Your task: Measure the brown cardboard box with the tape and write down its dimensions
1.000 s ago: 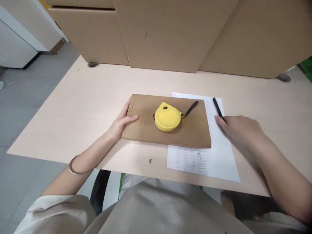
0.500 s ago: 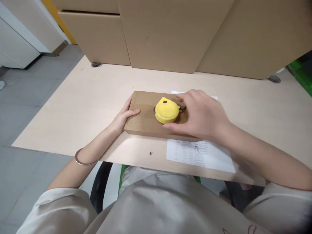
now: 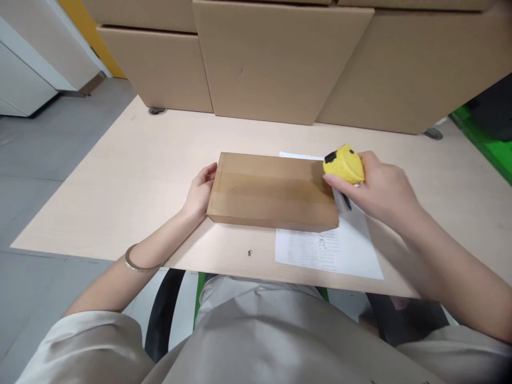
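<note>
A yellow tape measure (image 3: 344, 164) with a black button is in my right hand (image 3: 384, 186). My fingers and thumb close round it, above the right end of a brown cardboard box (image 3: 272, 189). The box lies flat on the table, with tape along its top. My left hand (image 3: 200, 192) rests against the box's left end, fingers loosely extended and no longer over the top. A black pen-like thing (image 3: 346, 201) shows partly beside the box's right end. Printed paper sheets (image 3: 360, 245) lie partly hidden under the box.
Large cardboard boxes (image 3: 276, 64) form a wall along the back of the pale table (image 3: 120, 176). A small dark mark (image 3: 250, 253) is near the front edge. A green-edged dark thing (image 3: 492, 128) stands at the right.
My right hand has taken hold of the tape measure, lifted it off the box's top and carried it to the right. My left thumb has come off the box's top.
</note>
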### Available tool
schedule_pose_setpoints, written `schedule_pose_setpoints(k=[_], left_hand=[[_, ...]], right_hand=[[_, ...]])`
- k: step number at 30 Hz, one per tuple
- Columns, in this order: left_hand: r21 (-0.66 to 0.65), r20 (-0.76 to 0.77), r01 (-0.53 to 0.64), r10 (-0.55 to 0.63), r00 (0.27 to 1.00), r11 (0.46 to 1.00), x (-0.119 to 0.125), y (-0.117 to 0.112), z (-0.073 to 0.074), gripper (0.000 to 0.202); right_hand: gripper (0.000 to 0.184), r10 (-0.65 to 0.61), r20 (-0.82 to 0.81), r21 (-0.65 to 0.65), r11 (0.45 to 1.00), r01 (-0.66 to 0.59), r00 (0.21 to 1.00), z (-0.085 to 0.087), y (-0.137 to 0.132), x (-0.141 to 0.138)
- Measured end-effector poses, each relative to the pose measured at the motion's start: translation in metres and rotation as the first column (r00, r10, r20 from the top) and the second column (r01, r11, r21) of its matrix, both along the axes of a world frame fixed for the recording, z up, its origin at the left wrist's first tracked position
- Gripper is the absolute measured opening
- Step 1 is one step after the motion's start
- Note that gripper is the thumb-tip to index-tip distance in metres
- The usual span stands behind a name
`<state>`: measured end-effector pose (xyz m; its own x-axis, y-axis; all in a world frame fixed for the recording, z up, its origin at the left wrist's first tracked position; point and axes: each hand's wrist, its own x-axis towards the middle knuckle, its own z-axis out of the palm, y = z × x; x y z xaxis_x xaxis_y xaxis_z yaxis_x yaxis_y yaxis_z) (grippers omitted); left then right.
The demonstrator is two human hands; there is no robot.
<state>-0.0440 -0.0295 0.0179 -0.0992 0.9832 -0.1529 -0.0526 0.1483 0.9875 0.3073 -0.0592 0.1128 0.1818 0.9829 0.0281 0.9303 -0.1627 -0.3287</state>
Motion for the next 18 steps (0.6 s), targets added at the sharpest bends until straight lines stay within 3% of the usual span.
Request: schedule_pose_setpoints(k=[3, 6, 8, 10, 12, 14, 16, 18], left_hand=[[0.013, -0.001, -0.005, 0.005, 1.000, 1.000, 0.001, -0.001, -0.002, 0.059], [-0.022, 0.015, -0.140, 0.140, 0.990, 0.990, 0.003, -0.006, 0.003, 0.061], [-0.072, 0.087, -0.167, 0.173, 0.981, 0.983, 0.003, -0.011, 0.012, 0.062], [-0.037, 0.177, -0.125, 0.130, 0.976, 0.991, 0.005, -0.020, 0.025, 0.069], [0.127, 0.216, -0.137, 0.108, 0.971, 0.982, 0.008, -0.032, 0.039, 0.071], [0.349, 0.202, -0.191, 0.126, 0.971, 0.917, 0.013, -0.048, 0.051, 0.065], [0.539, 0.144, -0.185, 0.127, 0.981, 0.822, 0.019, -0.067, 0.060, 0.059], [0.658, 0.014, -0.098, 0.118, 0.993, 0.747, 0.028, -0.087, 0.063, 0.051]], right_hand=[[0.054, 0.085, -0.178, -0.066, 0.993, -0.098, 0.980, -0.010, -0.007, 0.004], [0.047, 0.088, -0.364, 0.044, 0.996, -0.077, 0.927, -0.014, -0.014, 0.000], [0.043, 0.110, -0.550, 0.147, 0.989, -0.034, 0.828, -0.013, -0.010, -0.004], [0.041, 0.166, -0.730, 0.226, 0.974, 0.005, 0.663, -0.009, 0.004, -0.010], [0.045, 0.193, -0.836, 0.242, 0.970, 0.029, 0.514, -0.005, 0.024, -0.017], [0.051, 0.196, -0.878, 0.232, 0.972, 0.030, 0.437, -0.002, 0.045, -0.027], [0.063, 0.197, -0.888, 0.228, 0.973, 0.026, 0.416, -0.002, 0.061, -0.039], [0.079, 0.170, -0.869, 0.215, 0.976, 0.046, 0.464, -0.003, 0.073, -0.050]])
